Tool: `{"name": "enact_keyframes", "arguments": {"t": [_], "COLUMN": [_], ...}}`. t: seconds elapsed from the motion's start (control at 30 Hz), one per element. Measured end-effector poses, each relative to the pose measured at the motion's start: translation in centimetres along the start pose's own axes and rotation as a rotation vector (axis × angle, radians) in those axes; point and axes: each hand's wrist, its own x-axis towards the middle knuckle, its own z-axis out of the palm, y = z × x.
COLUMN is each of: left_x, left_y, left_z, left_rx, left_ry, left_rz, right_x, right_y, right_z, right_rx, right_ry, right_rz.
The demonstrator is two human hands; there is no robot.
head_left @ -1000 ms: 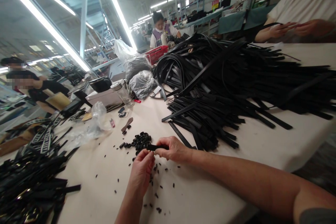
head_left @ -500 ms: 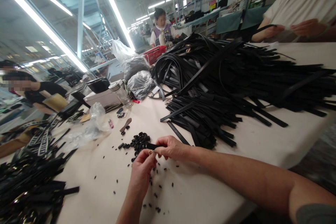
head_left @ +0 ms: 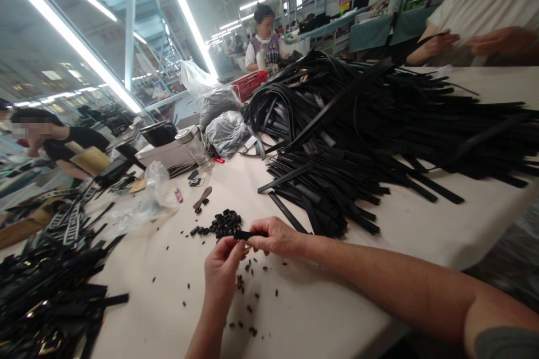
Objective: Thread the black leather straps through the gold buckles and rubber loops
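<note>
My right hand (head_left: 275,237) is closed on a black strap (head_left: 244,234), whose short end sticks out to the left past the fingertips. Against that strap, my left hand (head_left: 223,258) is pinched, its thumb and fingertips close to my right thumb. A small gold-coloured piece shows between the two hands, mostly hidden by fingers. Just behind them lies a heap of small black loops (head_left: 225,223). Tiny black bits (head_left: 250,308) are scattered on the pale table (head_left: 311,314) below and around my hands.
A large pile of black straps (head_left: 337,123) covers the back right. Black straps with gold buckles (head_left: 46,314) lie at the left. A glass jar (head_left: 196,148), plastic bags (head_left: 227,133) and a red basket (head_left: 249,85) stand behind. Co-workers sit at the right, back and left.
My left fingers have shifted up against the strap end, and the gold-coloured piece is now more hidden. My right hand has barely moved.
</note>
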Motion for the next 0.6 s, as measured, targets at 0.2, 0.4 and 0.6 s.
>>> {"name": "enact_keyframes", "arguments": {"t": [0.2,0.4,0.6], "left_x": [0.6,1.4,1.5], "left_y": [0.4,-0.1,0.0], "left_z": [0.3,-0.1,0.2], "left_rx": [-0.317,-0.510,-0.536], "left_ry": [0.040,0.156,0.206], "left_rz": [-0.148,-0.165,-0.149], "right_x": [0.1,-0.7,-0.9], "right_y": [-0.8,-0.7,-0.1], "right_z": [-0.7,-0.2,0.6], "right_rx": [-0.004,-0.247,-0.489], "right_ry": [0.093,-0.006,-0.049], "right_rz": [0.042,-0.057,-0.198]}}
